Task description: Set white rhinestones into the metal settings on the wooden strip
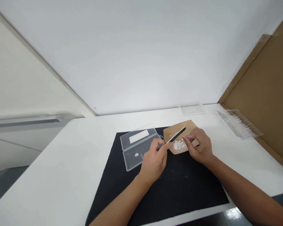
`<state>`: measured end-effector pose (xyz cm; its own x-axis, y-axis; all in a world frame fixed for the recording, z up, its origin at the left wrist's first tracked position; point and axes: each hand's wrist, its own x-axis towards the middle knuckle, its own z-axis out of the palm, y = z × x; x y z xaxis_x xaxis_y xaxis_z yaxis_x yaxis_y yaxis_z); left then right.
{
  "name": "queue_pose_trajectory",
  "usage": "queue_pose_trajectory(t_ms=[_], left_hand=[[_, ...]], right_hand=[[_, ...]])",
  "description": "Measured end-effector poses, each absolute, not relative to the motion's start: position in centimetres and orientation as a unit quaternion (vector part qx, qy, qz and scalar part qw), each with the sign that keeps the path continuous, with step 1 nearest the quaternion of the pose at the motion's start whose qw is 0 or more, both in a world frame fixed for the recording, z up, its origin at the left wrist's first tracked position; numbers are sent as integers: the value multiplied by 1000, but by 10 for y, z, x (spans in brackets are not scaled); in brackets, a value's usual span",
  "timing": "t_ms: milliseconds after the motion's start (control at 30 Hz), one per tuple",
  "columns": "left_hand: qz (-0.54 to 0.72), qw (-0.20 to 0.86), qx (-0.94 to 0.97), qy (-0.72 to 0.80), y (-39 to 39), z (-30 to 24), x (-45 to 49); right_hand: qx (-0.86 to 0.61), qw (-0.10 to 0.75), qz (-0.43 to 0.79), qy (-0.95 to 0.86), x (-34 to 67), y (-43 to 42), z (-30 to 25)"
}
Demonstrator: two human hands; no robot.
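Note:
My left hand [155,157] is closed around the near end of a slim flat stick [178,134], black with a white edge and a rounded tip, shaped like a nail file. It slants up to the right over a brown paper tray [171,131]. Inside the tray lies a heap of small white pieces [178,145]. To the right, my right hand [200,146] pinches a small white piece [182,139] between thumb and fingertips, just above the heap. Left of my left hand lies an opened clear plastic case [132,157] with a white label [139,136]; a small white piece [136,154] shows inside.
A black mat [176,194] with white specks covers part of the white table [54,175]. Behind stands a clear shallow tray [191,110]. At right, a clear container [241,125] holds several slender white items beside a cardboard panel [261,91]. A white wall rises behind.

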<state>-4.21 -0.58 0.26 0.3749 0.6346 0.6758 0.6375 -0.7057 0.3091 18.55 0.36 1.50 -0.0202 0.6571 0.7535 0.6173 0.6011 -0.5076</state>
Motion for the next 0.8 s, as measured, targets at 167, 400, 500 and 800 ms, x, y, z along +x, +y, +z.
queue_pose_trajectory(t_ms=[167,400,500,800], left_hand=[[-380,-15,-865,-329,-4,2,-44],[-399,-43,-843,-357,-3,1,-46],[-421,-94,-823,-369,-2,2,-43],[-480,-122,-803,-332,-5,2,-38]], right_hand=[[-473,533,-8,-701,183,3,14],[-446,533,3,-720,182,0,18],[-433,516,0,-739,181,-1,17],[-427,507,-13,-749,182,0,19]])
